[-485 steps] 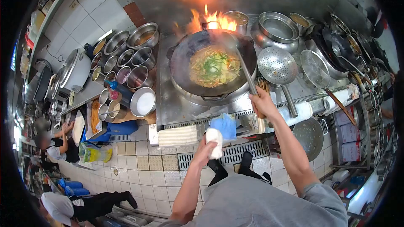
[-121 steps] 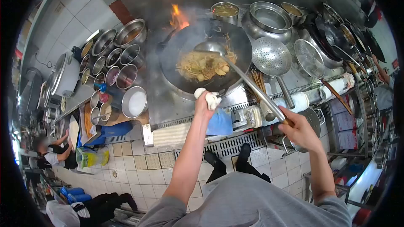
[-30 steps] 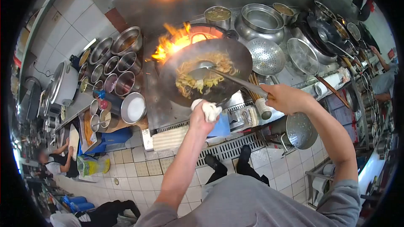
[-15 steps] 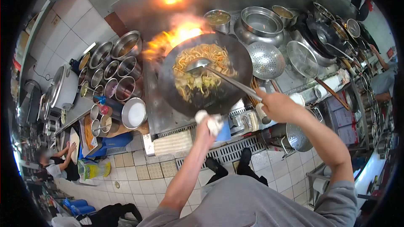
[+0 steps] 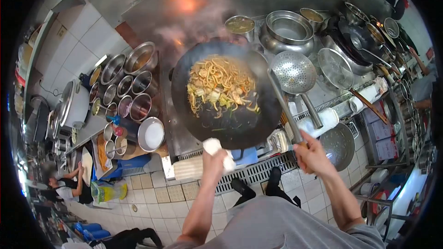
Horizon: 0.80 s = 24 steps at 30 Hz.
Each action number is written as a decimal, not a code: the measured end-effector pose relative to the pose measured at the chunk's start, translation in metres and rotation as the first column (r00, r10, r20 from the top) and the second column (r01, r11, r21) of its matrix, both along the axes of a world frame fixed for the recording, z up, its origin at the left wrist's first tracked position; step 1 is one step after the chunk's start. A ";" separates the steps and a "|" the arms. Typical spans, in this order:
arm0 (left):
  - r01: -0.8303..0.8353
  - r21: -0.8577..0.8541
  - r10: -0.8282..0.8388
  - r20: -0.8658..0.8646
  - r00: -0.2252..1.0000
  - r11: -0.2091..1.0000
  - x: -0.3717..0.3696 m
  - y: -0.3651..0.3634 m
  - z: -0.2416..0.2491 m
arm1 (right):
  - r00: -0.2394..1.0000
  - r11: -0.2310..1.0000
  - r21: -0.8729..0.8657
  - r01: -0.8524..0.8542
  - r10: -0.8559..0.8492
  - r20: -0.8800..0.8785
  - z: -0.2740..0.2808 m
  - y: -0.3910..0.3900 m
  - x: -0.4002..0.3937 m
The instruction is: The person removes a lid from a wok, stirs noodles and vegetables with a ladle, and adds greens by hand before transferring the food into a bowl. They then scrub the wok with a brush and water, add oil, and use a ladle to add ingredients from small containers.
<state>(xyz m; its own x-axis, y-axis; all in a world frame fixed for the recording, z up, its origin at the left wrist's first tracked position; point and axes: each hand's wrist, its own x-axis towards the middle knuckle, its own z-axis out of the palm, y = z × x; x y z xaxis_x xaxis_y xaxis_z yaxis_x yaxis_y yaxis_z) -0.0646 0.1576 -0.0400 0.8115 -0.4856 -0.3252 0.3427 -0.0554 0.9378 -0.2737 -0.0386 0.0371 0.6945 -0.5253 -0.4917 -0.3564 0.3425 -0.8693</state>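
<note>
A large dark wok (image 5: 217, 131) sits on the stove, with thick noodles and pale chopped vegetables (image 5: 221, 83) heaped towards its far side. My left hand (image 5: 213, 163) is closed on a folded white cloth (image 5: 212, 145) at the wok's near rim. What part of the wok lies under the cloth is hidden. My right hand (image 5: 314, 157) grips the end of a long-handled ladle (image 5: 286, 106). Its metal shaft slants up along the wok's right side, clear of the noodles. The ladle's bowl cannot be made out.
Metal pots and seasoning containers (image 5: 140, 106) crowd the left counter. A perforated strainer (image 5: 294, 71) and a mesh skimmer (image 5: 335, 68) lie right of the wok. Smoke and a little flame (image 5: 179, 42) rise behind it. A co-worker (image 5: 74, 182) stands at the far left.
The ladle has left the noodles and swung right and towards me with my right hand. My left hand moved slightly left and nearer. The tall flame behind the wok has shrunk to smoke.
</note>
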 end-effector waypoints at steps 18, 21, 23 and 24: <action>-0.190 0.024 0.179 -0.468 0.866 0.982 0.001 0.032 -0.022 | 0.994 0.646 0.758 0.086 -0.104 -0.024 -0.125 -0.001 -0.043; -0.179 0.054 0.182 -0.474 0.861 0.982 -0.001 0.034 -0.017 | 0.916 0.916 -0.085 -0.392 0.381 -0.121 -0.282 0.026 -0.049; -0.207 0.111 0.235 -0.499 0.834 0.972 0.002 0.043 -0.025 | 0.837 0.662 -0.514 -0.545 0.460 -0.295 -0.315 0.029 -0.034; -0.201 0.124 0.236 -0.487 0.841 0.972 0.002 0.047 -0.022 | 0.755 0.428 -0.623 -0.655 0.414 -0.508 -0.334 0.030 -0.025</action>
<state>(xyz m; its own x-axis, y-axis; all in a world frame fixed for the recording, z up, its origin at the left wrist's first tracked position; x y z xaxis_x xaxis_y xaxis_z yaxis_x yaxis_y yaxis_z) -0.0629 0.2045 -0.0620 0.6162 -0.2785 -0.7367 0.7708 0.0210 0.6367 -0.2991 -0.0081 -0.2967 0.8880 -0.3322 -0.3181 -0.4581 -0.6992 -0.5489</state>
